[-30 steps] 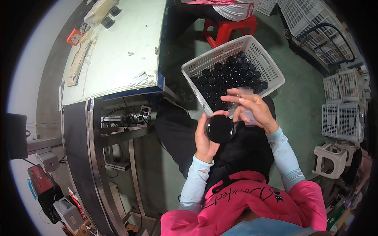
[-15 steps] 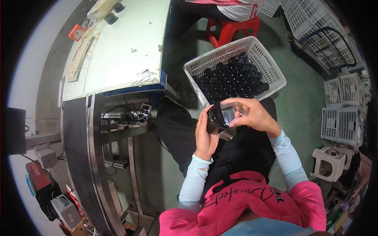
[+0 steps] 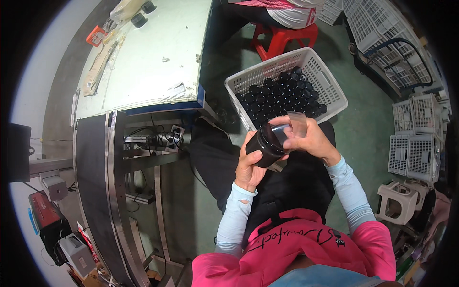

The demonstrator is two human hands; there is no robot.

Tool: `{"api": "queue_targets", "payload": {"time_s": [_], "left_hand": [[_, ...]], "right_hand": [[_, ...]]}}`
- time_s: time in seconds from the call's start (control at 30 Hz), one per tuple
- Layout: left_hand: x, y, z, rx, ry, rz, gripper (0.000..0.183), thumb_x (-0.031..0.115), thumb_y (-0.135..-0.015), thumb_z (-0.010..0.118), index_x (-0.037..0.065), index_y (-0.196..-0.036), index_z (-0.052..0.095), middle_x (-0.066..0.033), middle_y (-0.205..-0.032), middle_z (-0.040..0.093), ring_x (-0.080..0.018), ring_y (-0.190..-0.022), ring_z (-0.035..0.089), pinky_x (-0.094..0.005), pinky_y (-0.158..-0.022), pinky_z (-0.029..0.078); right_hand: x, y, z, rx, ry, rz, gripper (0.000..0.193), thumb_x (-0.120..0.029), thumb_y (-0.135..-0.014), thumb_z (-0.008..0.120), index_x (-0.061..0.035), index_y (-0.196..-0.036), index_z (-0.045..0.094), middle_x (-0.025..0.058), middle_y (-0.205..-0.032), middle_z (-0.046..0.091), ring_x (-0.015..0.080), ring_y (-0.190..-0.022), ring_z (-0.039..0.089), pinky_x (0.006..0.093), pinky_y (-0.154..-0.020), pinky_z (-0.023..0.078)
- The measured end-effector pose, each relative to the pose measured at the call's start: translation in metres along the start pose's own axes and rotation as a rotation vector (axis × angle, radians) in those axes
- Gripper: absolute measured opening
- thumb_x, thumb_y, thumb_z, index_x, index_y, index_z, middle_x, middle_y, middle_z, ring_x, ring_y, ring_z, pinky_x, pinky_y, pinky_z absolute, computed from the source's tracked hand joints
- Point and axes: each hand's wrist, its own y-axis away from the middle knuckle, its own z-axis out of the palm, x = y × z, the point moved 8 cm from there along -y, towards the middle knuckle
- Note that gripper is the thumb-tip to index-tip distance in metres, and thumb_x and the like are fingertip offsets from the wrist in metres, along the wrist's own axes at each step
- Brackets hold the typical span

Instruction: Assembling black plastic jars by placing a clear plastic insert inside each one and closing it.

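Observation:
In front of my lap my left hand (image 3: 249, 167) is wrapped round a glossy black jar (image 3: 264, 149), which is tilted with one end toward my right hand. My right hand (image 3: 313, 141) pinches a piece of clear plastic film (image 3: 298, 123) that sticks up past its fingers. More of the see-through film shows between the right fingers and the jar's end; whether it is stuck to the jar I cannot tell. Just beyond my hands stands a white plastic crate (image 3: 330, 76) with many black round jars or lids (image 3: 277, 93) inside.
A pale-topped table (image 3: 148, 62) stands at the left, with two black pieces at its far end. Next to it is a dark conveyor belt (image 3: 93, 182) on a metal frame. A person sits on a red stool (image 3: 282, 40) beyond the crate. White crates (image 3: 413, 153) are stacked at the right.
My left hand has turned the black jar, so more of its side shows and the left thumb lies across it. The film in my right hand now rises above the fingers.

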Motion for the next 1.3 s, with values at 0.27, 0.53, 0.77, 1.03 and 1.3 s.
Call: {"api": "queue_targets", "payload": {"time_s": [0.27,0.53,0.77,1.03,1.3], "left_hand": [[0.001,-0.002,-0.008,0.117,-0.175,0.072,0.048,0.015,-0.065,0.062,0.001,-0.106,0.041,-0.0152,-0.105,0.05,-0.0279,-0.099,0.054,-0.0469,-0.084,0.049],[0.007,-0.002,0.007,0.116,-0.195,0.075,0.067,0.009,-0.064,0.063,-0.001,-0.124,0.035,-0.0184,-0.112,0.048,-0.031,-0.102,0.054,-0.0476,-0.08,0.051],[0.008,-0.002,-0.001,0.15,-0.194,0.083,0.066,0.008,-0.065,0.062,-0.001,-0.125,0.035,-0.0179,-0.112,0.049,-0.0305,-0.101,0.054,-0.0478,-0.08,0.051],[0.007,-0.003,0.005,0.156,-0.13,0.065,0.062,0.002,-0.066,0.063,-0.003,-0.123,0.039,-0.0144,-0.111,0.05,-0.0231,-0.1,0.054,-0.0386,-0.084,0.05],[0.002,-0.003,0.0,0.142,-0.016,0.037,0.062,0.008,-0.071,0.06,0.002,-0.127,0.033,-0.0157,-0.117,0.046,-0.0282,-0.105,0.052,-0.048,-0.079,0.051]], "right_hand": [[-0.01,0.001,-0.011,0.206,0.317,-0.116,0.027,-0.003,-0.071,0.065,0.0,-0.097,0.062,0.0031,-0.094,0.058,0.0081,-0.079,0.051,0.02,-0.067,0.041],[-0.02,-0.003,-0.002,0.1,0.27,-0.243,0.029,-0.002,-0.073,0.06,0.0007,-0.101,0.06,0.0081,-0.099,0.057,0.017,-0.092,0.056,0.0264,-0.08,0.045],[-0.035,-0.002,0.006,0.144,0.491,-0.343,0.029,0.005,-0.07,0.051,0.0015,-0.098,0.059,0.0122,-0.1,0.057,0.0244,-0.092,0.057,0.0302,-0.081,0.045],[-0.043,0.0,0.008,0.219,0.639,-0.406,0.03,0.007,-0.067,0.048,0.003,-0.094,0.058,0.0151,-0.095,0.057,0.0298,-0.087,0.058,0.0326,-0.076,0.045],[-0.027,-0.005,-0.006,0.251,0.357,-0.256,0.016,-0.003,-0.078,0.058,0.0027,-0.092,0.062,0.0107,-0.095,0.059,0.0174,-0.085,0.058,0.026,-0.075,0.045]]}}
